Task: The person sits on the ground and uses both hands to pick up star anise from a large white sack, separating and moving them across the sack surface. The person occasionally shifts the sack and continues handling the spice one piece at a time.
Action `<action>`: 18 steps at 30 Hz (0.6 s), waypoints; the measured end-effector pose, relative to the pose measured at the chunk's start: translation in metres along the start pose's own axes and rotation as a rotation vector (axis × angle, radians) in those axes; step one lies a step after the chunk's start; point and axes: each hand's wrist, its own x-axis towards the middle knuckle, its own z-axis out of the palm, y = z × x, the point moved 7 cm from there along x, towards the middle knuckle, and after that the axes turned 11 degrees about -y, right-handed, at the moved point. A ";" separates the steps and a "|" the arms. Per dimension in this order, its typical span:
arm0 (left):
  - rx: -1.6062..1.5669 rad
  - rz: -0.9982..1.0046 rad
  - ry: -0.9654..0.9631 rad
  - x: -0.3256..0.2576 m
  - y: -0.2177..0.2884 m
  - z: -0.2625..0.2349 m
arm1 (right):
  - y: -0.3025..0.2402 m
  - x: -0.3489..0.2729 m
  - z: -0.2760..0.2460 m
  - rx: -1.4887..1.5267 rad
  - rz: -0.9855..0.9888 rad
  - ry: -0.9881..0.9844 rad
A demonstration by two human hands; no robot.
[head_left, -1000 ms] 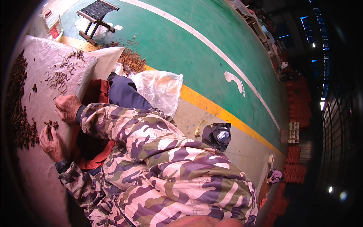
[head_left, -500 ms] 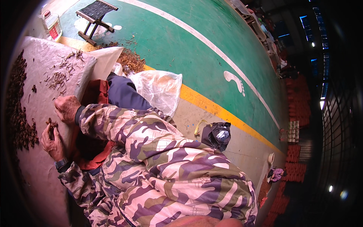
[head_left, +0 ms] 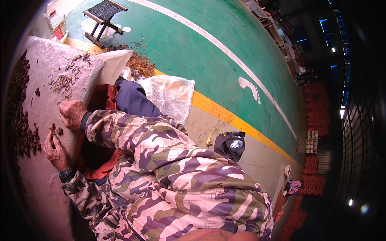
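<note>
At the edge of a pale covered table [head_left: 44,168], my left hand [head_left: 56,153], with a watch at the wrist, pinches a small dried brown plant piece [head_left: 52,127] between thumb and fingers. My right hand [head_left: 73,114] is just beyond it, fingers curled inward over the tabletop; whatever is in them is hidden. A dark heap of dried plant pieces [head_left: 20,116] lies along the table's far side. Thin brown stalks [head_left: 62,83] are scattered past my right hand. Another small brown bit [head_left: 60,131] lies between the hands.
A red cloth or bag [head_left: 102,170] hangs below the table edge by my lap. Beyond are a clear plastic bag [head_left: 171,94], a pile of brown scraps [head_left: 140,66], a folding stool [head_left: 104,14] and a plastic jug [head_left: 59,28]. A black bag [head_left: 229,145] stands on the floor.
The brown cluster at my left fingertips now shows as two parts, one pinched and one beside it. My right hand has barely moved; the whole view has shifted slightly.
</note>
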 end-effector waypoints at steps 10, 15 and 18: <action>-0.101 -0.070 0.021 -0.004 -0.009 0.001 | -0.001 -0.002 -0.001 -0.009 0.005 0.016; -0.189 -0.115 0.023 -0.007 -0.006 -0.003 | 0.000 -0.003 -0.002 -0.005 0.012 0.024; -0.212 -0.139 0.031 -0.006 -0.006 -0.002 | 0.004 -0.004 -0.002 -0.003 -0.003 0.029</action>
